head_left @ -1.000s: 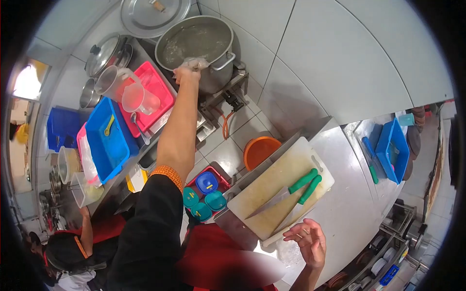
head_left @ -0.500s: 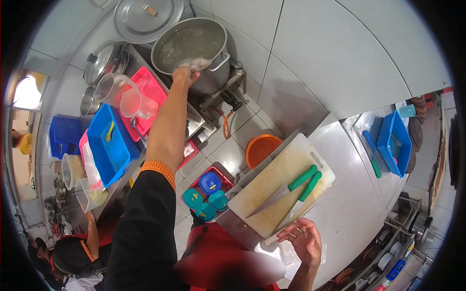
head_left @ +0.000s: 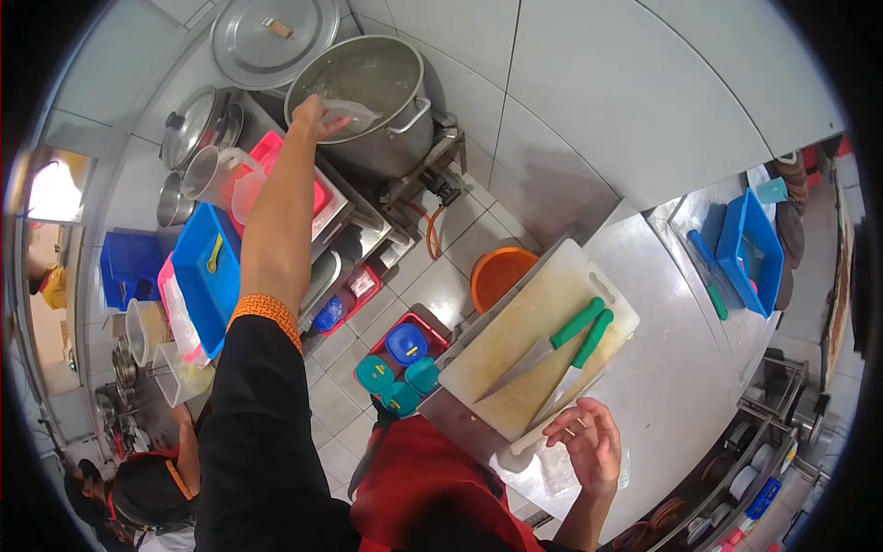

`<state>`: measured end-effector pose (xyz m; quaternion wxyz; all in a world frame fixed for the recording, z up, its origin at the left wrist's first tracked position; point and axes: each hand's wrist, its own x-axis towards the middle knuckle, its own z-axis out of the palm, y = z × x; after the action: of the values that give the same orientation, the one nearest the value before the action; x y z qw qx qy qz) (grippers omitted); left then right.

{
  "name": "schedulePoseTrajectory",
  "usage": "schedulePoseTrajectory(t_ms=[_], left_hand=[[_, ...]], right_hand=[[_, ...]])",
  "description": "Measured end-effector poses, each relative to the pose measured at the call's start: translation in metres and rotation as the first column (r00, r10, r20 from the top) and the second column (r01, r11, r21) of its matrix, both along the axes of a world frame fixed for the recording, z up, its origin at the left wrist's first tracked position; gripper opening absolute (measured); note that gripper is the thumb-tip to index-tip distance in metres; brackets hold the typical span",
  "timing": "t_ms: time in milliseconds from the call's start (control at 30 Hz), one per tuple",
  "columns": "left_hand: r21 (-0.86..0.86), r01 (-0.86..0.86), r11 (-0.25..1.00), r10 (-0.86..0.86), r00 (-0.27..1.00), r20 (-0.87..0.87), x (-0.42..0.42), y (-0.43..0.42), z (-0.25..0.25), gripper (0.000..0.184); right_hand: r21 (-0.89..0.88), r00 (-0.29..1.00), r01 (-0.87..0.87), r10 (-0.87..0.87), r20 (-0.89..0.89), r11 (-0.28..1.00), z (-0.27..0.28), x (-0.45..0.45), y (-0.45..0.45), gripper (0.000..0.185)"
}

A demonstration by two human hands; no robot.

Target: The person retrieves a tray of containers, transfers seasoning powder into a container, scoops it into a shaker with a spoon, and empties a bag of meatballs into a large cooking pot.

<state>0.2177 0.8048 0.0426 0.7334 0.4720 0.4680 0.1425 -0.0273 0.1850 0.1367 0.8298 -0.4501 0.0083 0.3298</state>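
At the rim of the large metal pot (head_left: 395, 152), my left hand (head_left: 313, 118) grips a translucent plastic bag (head_left: 354, 114). The bag hangs over the pot's opening, and cloudy liquid shows inside the pot. My right hand (head_left: 590, 443) is raised over the steel table with loosely curved fingers and nothing in it. Below it lies a clear plastic sheet or bag (head_left: 558, 467). Beside that hand, two green-handled knives (head_left: 578, 329) rest on a white cutting board (head_left: 515, 368). A pale handle (head_left: 531, 442) pokes out near the board's lower edge.
An orange bucket (head_left: 501, 276) and a red crate (head_left: 432, 324) with lidded containers stand on the floor between table and stove. Left are a blue tray (head_left: 198, 276), a clear jug (head_left: 213, 175) and a pot lid (head_left: 276, 41). Another person (head_left: 147, 492) works at lower left.
My left hand has moved left and up along the pot's rim with the bag, which now looks flatter and clearer. My right hand stays over the table, its fingers still curved.
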Motion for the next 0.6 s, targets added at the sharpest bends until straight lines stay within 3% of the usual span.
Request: schedulePoseTrajectory(t_ms=[133,233,267,300,333,367,400,433,467,500,533,600], left_hand=[[0.076,-0.064,0.995,0.061,0.997,0.041,-0.006,-0.011,0.029,0.043],[0.001,-0.120,0.993,0.120,0.990,0.071,-0.011,-0.004,0.040,0.043],[0.012,-0.089,0.996,0.085,0.981,0.172,-0.015,0.000,0.040,0.042],[0.018,-0.033,0.999,0.027,0.965,0.260,-0.013,0.001,0.039,0.042],[-0.082,0.249,0.965,-0.194,0.889,0.415,-0.015,0.038,0.019,0.038],[0.098,0.345,0.933,-0.354,0.840,0.412,-0.018,0.031,0.024,0.037],[0.277,0.407,0.871,-0.489,0.780,0.390,-0.021,0.020,0.032,0.038],[0.192,0.459,0.867,-0.496,0.772,0.396,-0.030,0.012,0.044,0.041],[0.171,0.456,0.873,-0.486,0.790,0.374,-0.045,-0.022,0.065,0.043],[0.336,0.335,0.880,-0.450,0.815,0.365,-0.059,-0.068,0.080,0.044],[0.437,0.308,0.845,-0.487,0.783,0.388,-0.074,-0.091,0.085,0.043],[0.391,0.348,0.852,-0.512,0.707,0.488,-0.111,-0.126,0.087,0.042]], right_hand=[[-0.027,0.999,0.043,-0.042,0.022,0.999,0.004,-0.008,-0.005,0.065],[-0.043,0.995,0.073,-0.070,0.066,0.996,0.005,-0.018,-0.013,0.065],[-0.043,0.994,0.100,-0.098,0.055,0.994,0.004,-0.021,-0.019,0.065],[-0.170,0.989,0.108,-0.088,0.119,0.980,0.002,-0.024,-0.026,0.061],[-0.311,0.983,0.137,-0.091,0.158,0.941,0.003,-0.033,-0.034,0.057],[-0.563,0.983,0.186,-0.148,0.113,0.805,0.007,-0.036,-0.039,0.044],[-0.757,0.966,0.255,-0.123,0.228,0.601,0.010,-0.043,-0.043,0.041],[-0.891,0.952,0.297,-0.041,0.302,0.342,0.009,-0.047,-0.053,0.038],[-0.924,0.935,0.354,-0.052,0.350,0.144,0.000,-0.054,-0.065,0.044],[-0.915,0.915,0.401,-0.023,0.402,-0.047,-0.015,-0.062,-0.077,0.049],[-0.923,0.923,0.377,-0.050,0.381,-0.082,-0.028,-0.074,-0.088,0.049],[-0.966,0.961,0.247,-0.110,0.255,-0.082,-0.058,-0.090,-0.100,0.070]])
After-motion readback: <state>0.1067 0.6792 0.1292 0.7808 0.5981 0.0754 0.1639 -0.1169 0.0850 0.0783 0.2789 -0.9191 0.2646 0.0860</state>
